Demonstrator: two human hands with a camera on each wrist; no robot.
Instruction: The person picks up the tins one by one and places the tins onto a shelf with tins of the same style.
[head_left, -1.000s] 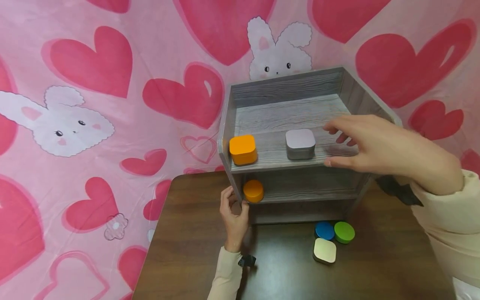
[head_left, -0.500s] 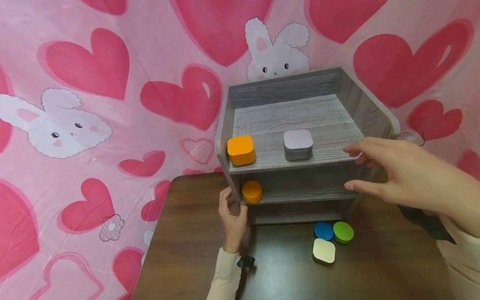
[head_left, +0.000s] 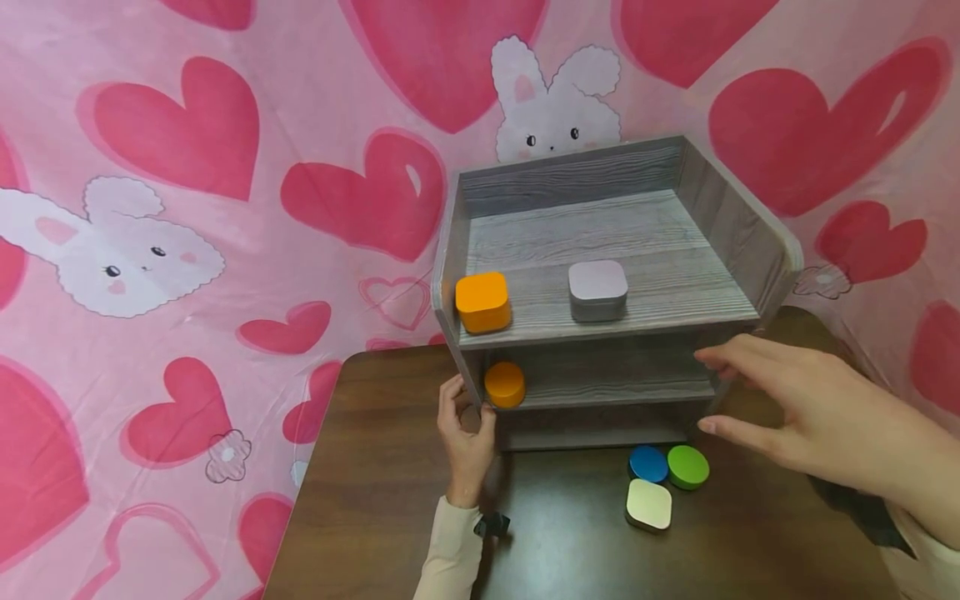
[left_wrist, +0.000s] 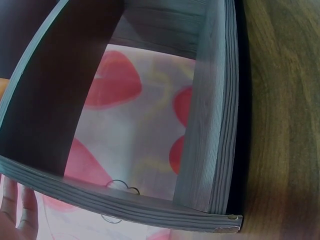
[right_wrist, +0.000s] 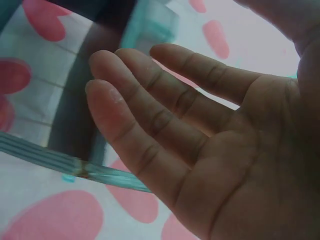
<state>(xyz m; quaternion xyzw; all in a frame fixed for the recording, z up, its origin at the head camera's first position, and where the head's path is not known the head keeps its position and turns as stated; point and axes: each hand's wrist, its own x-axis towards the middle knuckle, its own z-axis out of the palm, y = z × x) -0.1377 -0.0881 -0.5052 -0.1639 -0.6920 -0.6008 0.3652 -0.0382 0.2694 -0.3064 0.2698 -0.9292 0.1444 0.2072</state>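
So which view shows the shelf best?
The head view: it fits in all three levels of the shelf, with only small parts hidden by the hands. The left wrist view shows a close, cropped section; the right wrist view shows a blurred part beyond the right hand.

The brown table (head_left: 375,467) bears three containers (head_left: 687,467) and a grey shelf (head_left: 570,218) carrying two orange containers (head_left: 482,302) and a silver container (head_left: 597,292)
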